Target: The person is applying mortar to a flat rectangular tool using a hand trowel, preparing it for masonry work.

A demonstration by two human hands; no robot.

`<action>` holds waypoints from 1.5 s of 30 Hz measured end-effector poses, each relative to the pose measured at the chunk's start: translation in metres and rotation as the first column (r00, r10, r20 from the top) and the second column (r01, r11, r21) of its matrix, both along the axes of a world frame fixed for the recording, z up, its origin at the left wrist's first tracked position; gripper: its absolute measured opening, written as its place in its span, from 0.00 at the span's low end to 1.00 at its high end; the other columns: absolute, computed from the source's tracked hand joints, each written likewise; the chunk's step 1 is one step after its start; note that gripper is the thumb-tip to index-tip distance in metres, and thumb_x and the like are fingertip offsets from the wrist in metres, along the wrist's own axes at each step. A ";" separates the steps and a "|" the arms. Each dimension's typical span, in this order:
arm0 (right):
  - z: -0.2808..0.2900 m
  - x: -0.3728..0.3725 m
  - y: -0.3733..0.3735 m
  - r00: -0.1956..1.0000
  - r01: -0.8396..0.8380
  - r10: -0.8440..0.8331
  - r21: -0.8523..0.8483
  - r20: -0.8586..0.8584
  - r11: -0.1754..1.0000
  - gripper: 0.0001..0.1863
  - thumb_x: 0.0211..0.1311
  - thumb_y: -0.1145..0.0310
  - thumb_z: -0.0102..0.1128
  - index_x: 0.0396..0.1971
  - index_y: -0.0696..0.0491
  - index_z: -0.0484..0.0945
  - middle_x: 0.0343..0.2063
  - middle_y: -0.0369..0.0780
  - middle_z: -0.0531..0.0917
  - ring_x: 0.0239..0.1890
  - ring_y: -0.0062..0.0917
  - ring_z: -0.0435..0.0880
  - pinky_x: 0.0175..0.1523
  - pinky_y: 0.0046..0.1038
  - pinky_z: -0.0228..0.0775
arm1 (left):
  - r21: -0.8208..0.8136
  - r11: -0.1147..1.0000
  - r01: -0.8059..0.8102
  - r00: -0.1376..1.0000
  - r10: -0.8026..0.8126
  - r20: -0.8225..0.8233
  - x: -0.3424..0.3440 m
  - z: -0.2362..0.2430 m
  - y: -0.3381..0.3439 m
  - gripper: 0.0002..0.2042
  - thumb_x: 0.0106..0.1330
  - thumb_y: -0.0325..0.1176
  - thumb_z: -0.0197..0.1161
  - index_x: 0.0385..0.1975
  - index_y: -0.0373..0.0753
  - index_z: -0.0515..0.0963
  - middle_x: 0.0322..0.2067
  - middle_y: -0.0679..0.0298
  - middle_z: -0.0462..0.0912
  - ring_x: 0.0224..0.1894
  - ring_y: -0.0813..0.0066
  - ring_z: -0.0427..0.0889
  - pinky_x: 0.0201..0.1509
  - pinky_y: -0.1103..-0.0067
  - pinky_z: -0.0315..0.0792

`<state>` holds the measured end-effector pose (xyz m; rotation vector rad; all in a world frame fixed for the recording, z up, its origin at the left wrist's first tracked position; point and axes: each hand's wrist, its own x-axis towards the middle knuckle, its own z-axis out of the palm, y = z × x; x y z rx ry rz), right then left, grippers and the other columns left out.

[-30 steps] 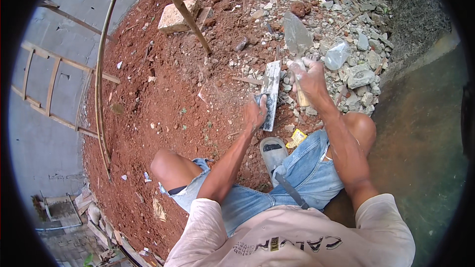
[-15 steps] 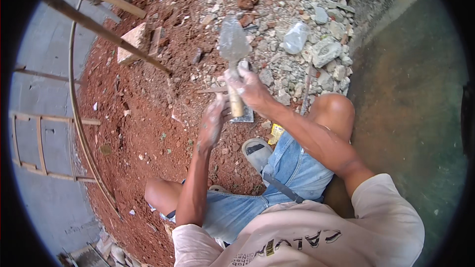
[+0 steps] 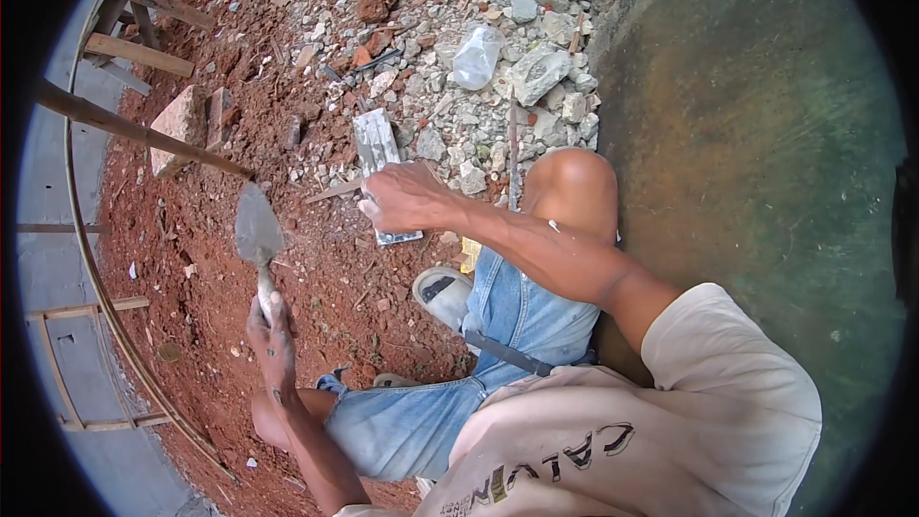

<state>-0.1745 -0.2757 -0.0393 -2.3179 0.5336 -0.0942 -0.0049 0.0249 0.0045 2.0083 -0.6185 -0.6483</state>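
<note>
My left hand (image 3: 271,324) is closed round the handle of a pointed steel trowel (image 3: 257,225), whose blade points up, away from me, over the red soil. My right hand (image 3: 402,197) is curled over the middle of a long, mortar-smeared rectangular float (image 3: 376,142), apparently on its grip, which the hand hides. The float lies at the border of soil and rubble beside a thin wooden strip (image 3: 330,193). My foot in a grey sandal (image 3: 445,297) is below it, near a yellow packet (image 3: 470,254) partly covered by my leg.
Pale rubble (image 3: 541,77) with a clear plastic bag (image 3: 477,57) covers the ground ahead. Stone blocks (image 3: 178,131), a bamboo pole (image 3: 115,120) and wooden frames (image 3: 43,354) stand to the left by a grey wall (image 3: 53,268). A mottled green concrete surface (image 3: 747,182) borders my right.
The trowel has passed from my right hand to my left, moving left. My right hand has moved onto the float that my left hand held. My view has also turned.
</note>
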 end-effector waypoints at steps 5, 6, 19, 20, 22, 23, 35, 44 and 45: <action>0.034 -0.008 -0.076 0.925 0.098 -0.186 -0.266 -0.332 0.959 0.13 0.54 0.67 0.66 0.35 0.60 0.88 0.36 0.48 0.91 0.40 0.41 0.92 0.47 0.41 0.85 | -0.049 0.970 -0.237 0.971 0.237 -0.013 -0.016 -0.008 0.001 0.20 0.80 0.55 0.60 0.35 0.45 0.74 0.23 0.76 0.70 0.23 0.88 0.69 0.24 0.83 0.62; 0.047 -0.010 -0.097 0.913 0.014 -0.140 -0.313 -0.383 0.950 0.13 0.54 0.66 0.66 0.34 0.59 0.88 0.36 0.48 0.91 0.40 0.41 0.92 0.46 0.41 0.85 | -0.048 0.970 -0.237 0.972 0.237 -0.006 -0.016 0.000 0.002 0.20 0.79 0.56 0.60 0.34 0.45 0.74 0.23 0.76 0.70 0.23 0.88 0.69 0.24 0.83 0.62; -0.079 -0.145 -0.229 0.621 0.454 -0.173 0.170 -0.765 0.875 0.19 0.70 0.59 0.60 0.42 0.63 0.86 0.28 0.47 0.90 0.23 0.31 0.90 0.28 0.32 0.85 | -0.079 0.969 -0.236 0.972 0.234 -0.031 -0.020 0.000 0.003 0.22 0.77 0.58 0.62 0.36 0.43 0.78 0.22 0.75 0.73 0.23 0.87 0.70 0.26 0.83 0.64; -0.075 -0.141 -0.226 0.683 0.488 -0.172 0.268 -0.710 0.831 0.17 0.72 0.61 0.63 0.42 0.63 0.85 0.30 0.47 0.90 0.23 0.29 0.90 0.28 0.31 0.85 | -0.083 0.966 -0.244 0.970 0.242 -0.027 -0.018 -0.002 0.005 0.22 0.78 0.58 0.61 0.36 0.43 0.78 0.22 0.74 0.73 0.23 0.87 0.70 0.26 0.83 0.64; -0.073 -0.128 -0.218 0.762 0.442 -0.118 0.379 -0.636 0.813 0.15 0.72 0.63 0.65 0.41 0.62 0.85 0.30 0.47 0.90 0.24 0.28 0.90 0.29 0.29 0.85 | -0.090 0.963 -0.256 0.967 0.255 -0.025 -0.018 -0.004 0.006 0.22 0.78 0.59 0.61 0.36 0.43 0.78 0.23 0.74 0.73 0.24 0.87 0.70 0.27 0.83 0.65; -0.069 -0.117 -0.208 0.832 0.388 -0.071 0.485 -0.551 0.784 0.13 0.73 0.65 0.67 0.40 0.62 0.85 0.31 0.47 0.90 0.25 0.27 0.90 0.29 0.27 0.85 | -0.105 0.961 -0.255 0.967 0.253 -0.032 -0.018 -0.004 0.007 0.22 0.78 0.58 0.61 0.36 0.43 0.78 0.23 0.74 0.73 0.24 0.87 0.70 0.27 0.83 0.65; -0.012 -0.046 -0.129 0.803 -0.174 0.202 0.102 -0.561 0.979 0.09 0.57 0.70 0.69 0.30 0.62 0.87 0.26 0.43 0.89 0.24 0.31 0.89 0.26 0.35 0.78 | -0.095 0.975 -0.202 0.979 0.199 -0.042 -0.024 -0.001 -0.003 0.21 0.80 0.57 0.59 0.37 0.43 0.76 0.24 0.75 0.72 0.24 0.88 0.70 0.25 0.85 0.63; -0.024 -0.034 -0.044 0.863 -0.151 0.115 -0.032 -0.492 0.988 0.14 0.52 0.71 0.67 0.36 0.65 0.88 0.29 0.52 0.90 0.30 0.38 0.92 0.35 0.38 0.85 | -0.141 0.966 -0.217 0.975 0.209 -0.073 -0.019 -0.007 -0.001 0.18 0.81 0.54 0.59 0.36 0.45 0.74 0.23 0.75 0.71 0.22 0.88 0.69 0.24 0.85 0.62; -0.026 -0.032 -0.040 0.854 -0.108 0.116 0.046 -0.506 0.993 0.13 0.53 0.72 0.66 0.35 0.66 0.87 0.27 0.52 0.90 0.27 0.37 0.92 0.33 0.38 0.86 | -0.141 0.966 -0.217 0.975 0.208 -0.081 -0.018 -0.009 -0.001 0.19 0.80 0.54 0.60 0.36 0.45 0.74 0.23 0.75 0.71 0.22 0.87 0.69 0.24 0.85 0.62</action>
